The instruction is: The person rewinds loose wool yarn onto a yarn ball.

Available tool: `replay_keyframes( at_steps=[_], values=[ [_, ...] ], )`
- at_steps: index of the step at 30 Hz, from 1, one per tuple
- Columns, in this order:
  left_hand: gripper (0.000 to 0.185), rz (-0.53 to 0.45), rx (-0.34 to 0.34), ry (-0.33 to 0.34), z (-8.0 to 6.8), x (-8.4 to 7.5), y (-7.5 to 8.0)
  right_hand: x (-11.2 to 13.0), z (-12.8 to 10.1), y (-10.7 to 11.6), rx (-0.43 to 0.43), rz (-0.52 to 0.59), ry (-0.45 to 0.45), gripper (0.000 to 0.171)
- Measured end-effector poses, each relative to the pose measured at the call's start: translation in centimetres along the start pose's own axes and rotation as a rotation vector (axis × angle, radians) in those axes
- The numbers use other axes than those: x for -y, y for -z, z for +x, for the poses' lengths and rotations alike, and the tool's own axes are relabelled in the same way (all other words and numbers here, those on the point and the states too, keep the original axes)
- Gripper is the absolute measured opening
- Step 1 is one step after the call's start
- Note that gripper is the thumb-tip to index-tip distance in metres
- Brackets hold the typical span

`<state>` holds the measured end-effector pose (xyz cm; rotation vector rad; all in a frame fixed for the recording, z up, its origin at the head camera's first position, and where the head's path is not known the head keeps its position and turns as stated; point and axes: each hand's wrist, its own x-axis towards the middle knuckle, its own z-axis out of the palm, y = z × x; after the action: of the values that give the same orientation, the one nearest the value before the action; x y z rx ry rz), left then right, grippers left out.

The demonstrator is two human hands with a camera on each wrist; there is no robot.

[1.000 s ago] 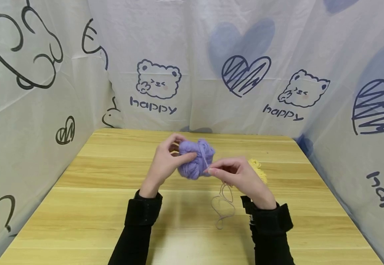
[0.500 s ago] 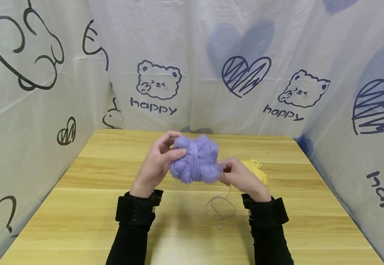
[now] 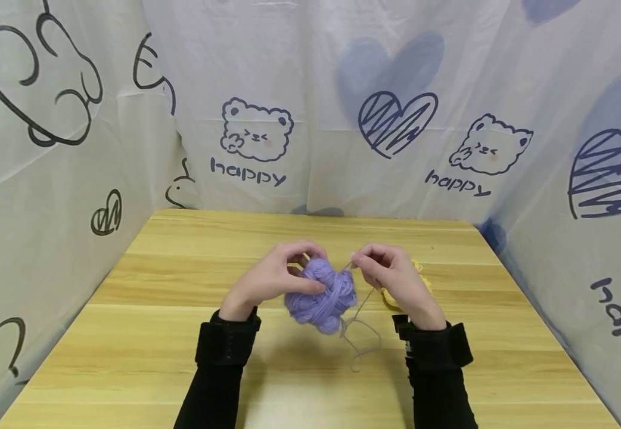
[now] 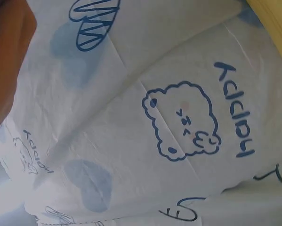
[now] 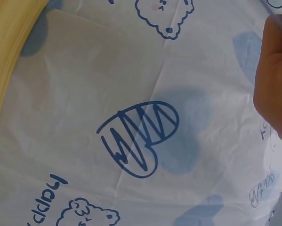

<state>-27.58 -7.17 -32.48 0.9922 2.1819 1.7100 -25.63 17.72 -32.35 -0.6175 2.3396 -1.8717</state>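
Observation:
My left hand (image 3: 275,277) grips a purple ball of yarn (image 3: 323,301) above the table, thumb on its near face and fingers behind it. Strands wrap across the ball's middle. To its right, my right hand (image 3: 393,277) pinches a thin strand of yarn (image 3: 365,302) between thumb and fingertips. The strand runs from the ball to these fingers, and its loose tail trails in loops on the tabletop. In the left wrist view only part of the left hand (image 4: 6,61) shows; in the right wrist view the right hand (image 5: 275,80) shows at the edge.
A yellow skein of yarn (image 3: 422,277) lies on the wooden table (image 3: 144,333) behind my right hand, partly hidden by it. White cloth (image 3: 321,143) printed with bears and hearts hangs around the table's back and sides.
The ball has turned in my left hand and come lower and nearer. My right hand has gone round it with the strand, from in front of the ball to beyond its right upper side.

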Motion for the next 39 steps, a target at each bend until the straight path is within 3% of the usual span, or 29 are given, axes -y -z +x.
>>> replay_keyframes(
  at_steps=[5, 10, 15, 19, 22, 24, 28, 31, 34, 36, 39],
  values=[
    [0.036, 0.086, -0.135, 0.091, 0.4, 0.3, -0.2, 0.7, -0.6, -0.1, 0.013, -0.023, 0.070, 0.021],
    [0.036, 0.051, -0.326, 0.193, 0.6, 0.3, -0.3, 1.3, -1.0, -0.2, 0.097, -0.039, 0.126, 0.016],
    [0.035, -0.126, -0.472, 0.161, 0.5, 0.4, 0.1, 1.5, -1.2, -0.3, 0.218, -0.059, 0.128, 0.015],
    [0.029, -0.336, -0.503, 0.088, 0.4, 0.3, 0.5, 1.0, -0.9, -0.3, 0.283, -0.090, 0.080, 0.014],
    [0.023, -0.463, -0.468, 0.040, 0.2, 0.1, 0.7, 0.4, -0.4, -0.3, 0.309, -0.111, 0.043, 0.014],
    [0.023, -0.534, -0.408, 0.012, 0.0, -0.1, 0.9, -0.1, -0.1, -0.3, 0.311, -0.115, 0.021, 0.014],
    [0.030, -0.582, -0.192, -0.018, -0.5, -0.3, 1.1, -0.7, 0.2, 0.0, 0.274, -0.105, -0.024, 0.013],
    [0.034, -0.493, -0.012, -0.016, -0.7, -0.4, 1.0, -0.8, 0.3, 0.2, 0.215, -0.090, -0.046, 0.016],
    [0.035, -0.351, 0.094, 0.006, -0.7, -0.4, 0.8, -0.7, 0.3, 0.3, 0.158, -0.070, -0.033, 0.020],
    [0.035, -0.230, 0.113, 0.027, -0.6, -0.3, 0.5, -0.6, 0.2, 0.4, 0.112, -0.046, -0.019, 0.020],
    [0.033, -0.056, 0.080, 0.053, -0.4, 0.0, 0.2, -0.3, -0.1, 0.3, 0.054, -0.004, 0.015, 0.018]
  ],
)
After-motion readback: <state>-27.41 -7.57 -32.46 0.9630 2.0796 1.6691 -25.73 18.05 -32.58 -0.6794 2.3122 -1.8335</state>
